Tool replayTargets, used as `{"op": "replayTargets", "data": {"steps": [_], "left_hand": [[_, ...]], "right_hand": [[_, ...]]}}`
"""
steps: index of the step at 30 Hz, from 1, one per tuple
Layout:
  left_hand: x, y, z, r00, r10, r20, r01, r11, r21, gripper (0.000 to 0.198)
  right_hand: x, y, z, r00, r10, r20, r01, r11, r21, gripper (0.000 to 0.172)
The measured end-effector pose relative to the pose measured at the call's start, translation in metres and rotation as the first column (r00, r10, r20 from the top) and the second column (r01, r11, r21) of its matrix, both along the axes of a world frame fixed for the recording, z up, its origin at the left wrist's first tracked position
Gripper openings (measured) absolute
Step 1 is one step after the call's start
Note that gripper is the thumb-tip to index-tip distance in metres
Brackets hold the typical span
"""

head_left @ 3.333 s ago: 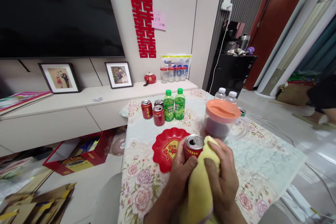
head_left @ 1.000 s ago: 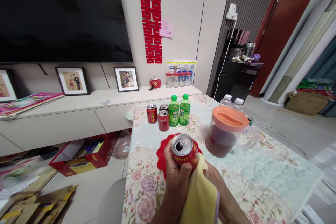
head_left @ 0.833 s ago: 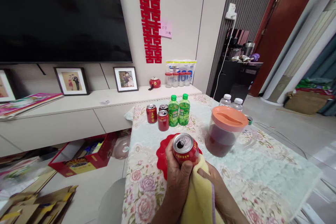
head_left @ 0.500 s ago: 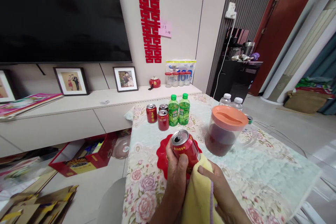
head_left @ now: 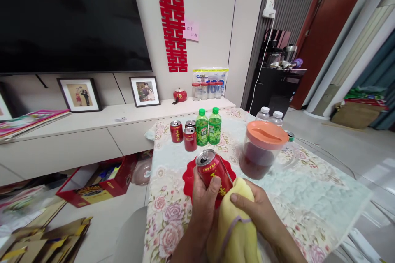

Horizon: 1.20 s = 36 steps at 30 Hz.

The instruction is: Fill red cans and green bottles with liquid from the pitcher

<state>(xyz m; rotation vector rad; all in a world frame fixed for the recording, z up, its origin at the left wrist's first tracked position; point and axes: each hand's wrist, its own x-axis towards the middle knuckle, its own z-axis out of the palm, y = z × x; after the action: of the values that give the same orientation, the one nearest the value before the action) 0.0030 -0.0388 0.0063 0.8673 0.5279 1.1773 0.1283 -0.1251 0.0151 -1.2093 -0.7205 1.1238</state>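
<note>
Left hand (head_left: pixel 202 201) is gripping the opened red can (head_left: pixel 212 170), fingers wrapped round it, tilting it over the red plate (head_left: pixel 188 178) on the table (head_left: pixel 308 197). Right hand (head_left: pixel 256 209) is pressing a yellow cloth (head_left: pixel 234 230) against the can's lower side, thumb on top. Looks mid-wipe: the bottom is getting rubbed, the top rim is showing bare. Three more cans (head_left: pixel 184 131) are standing untouched beside the green bottles (head_left: pixel 208 126).
</note>
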Motion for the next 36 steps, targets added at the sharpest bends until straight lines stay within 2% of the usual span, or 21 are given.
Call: {"op": "replayTargets", "data": {"steps": [3,6,8,10,12,15,16,18,20,22,24,26,28,29,32,34,36], "left_hand": [[0.0,-0.001,0.002,0.999,-0.03,0.029,0.032,0.997,-0.065,0.079],[0.0,-0.005,0.004,0.997,-0.077,0.002,0.076,0.993,-0.088,0.09],[0.001,-0.007,0.004,0.989,-0.15,-0.013,0.148,0.986,-0.075,0.098],[0.002,-0.009,0.004,0.975,-0.221,-0.034,0.219,0.974,-0.055,0.105],[0.003,-0.011,0.003,0.958,-0.276,-0.074,0.274,0.961,-0.036,0.107],[0.003,-0.014,0.003,0.937,-0.329,-0.12,0.332,0.943,0.002,0.098],[0.002,-0.014,0.003,0.932,-0.337,-0.13,0.341,0.94,0.004,0.094],[0.002,-0.016,0.004,0.924,-0.357,-0.135,0.359,0.933,-0.007,0.09],[0.002,-0.017,0.005,0.919,-0.376,-0.12,0.378,0.926,-0.004,0.087],[0.002,-0.018,0.006,0.922,-0.374,-0.101,0.379,0.924,0.042,0.083],[0.002,-0.018,0.007,0.929,-0.359,-0.09,0.367,0.926,0.09,0.078],[0.003,-0.018,0.007,0.93,-0.358,-0.08,0.366,0.923,0.122,0.075],[0.003,-0.017,0.006,0.931,-0.357,-0.077,0.365,0.92,0.146,0.076],[0.004,-0.016,0.005,0.934,-0.35,-0.079,0.358,0.919,0.163,0.077],[0.003,-0.016,0.002,0.934,-0.351,-0.072,0.359,0.917,0.174,0.075],[0.002,-0.016,0.002,0.92,-0.387,-0.058,0.391,0.91,0.135,0.07],[0.0,-0.017,0.002,0.91,-0.41,-0.059,0.414,0.905,0.099,0.068]], "right_hand": [[0.004,-0.005,0.008,0.973,-0.13,0.191,0.128,0.992,0.02,0.052],[0.0,-0.009,0.016,0.9,-0.308,0.307,0.285,0.951,0.119,0.054],[-0.006,-0.012,0.017,0.831,-0.401,0.386,0.345,0.915,0.208,0.056],[-0.011,-0.016,0.016,0.717,-0.5,0.486,0.377,0.864,0.333,0.052],[-0.015,-0.018,0.013,0.546,-0.604,0.58,0.353,0.794,0.495,0.048],[-0.015,-0.02,0.01,0.298,-0.694,0.655,0.198,0.717,0.669,0.052],[-0.014,-0.02,0.01,0.25,-0.7,0.668,0.146,0.71,0.689,0.054],[-0.011,-0.019,0.01,0.212,-0.693,0.689,0.093,0.716,0.692,0.057],[-0.009,-0.018,0.009,0.246,-0.682,0.689,0.123,0.727,0.675,0.054],[-0.008,-0.017,0.009,0.345,-0.667,0.66,0.22,0.742,0.634,0.046],[-0.006,-0.017,0.01,0.505,-0.637,0.583,0.349,0.768,0.537,0.043],[-0.005,-0.017,0.012,0.707,-0.552,0.442,0.415,0.83,0.372,0.047],[-0.002,-0.016,0.014,0.876,-0.418,0.24,0.37,0.902,0.221,0.053],[0.0,-0.015,0.015,0.926,-0.351,0.14,0.326,0.929,0.175,0.055],[0.006,-0.01,0.016,0.967,-0.249,-0.057,0.254,0.959,0.122,0.056],[0.008,-0.008,0.016,0.965,-0.242,-0.099,0.252,0.962,0.103,0.057],[0.008,-0.007,0.016,0.956,-0.283,-0.07,0.289,0.953,0.089,0.059]]}}
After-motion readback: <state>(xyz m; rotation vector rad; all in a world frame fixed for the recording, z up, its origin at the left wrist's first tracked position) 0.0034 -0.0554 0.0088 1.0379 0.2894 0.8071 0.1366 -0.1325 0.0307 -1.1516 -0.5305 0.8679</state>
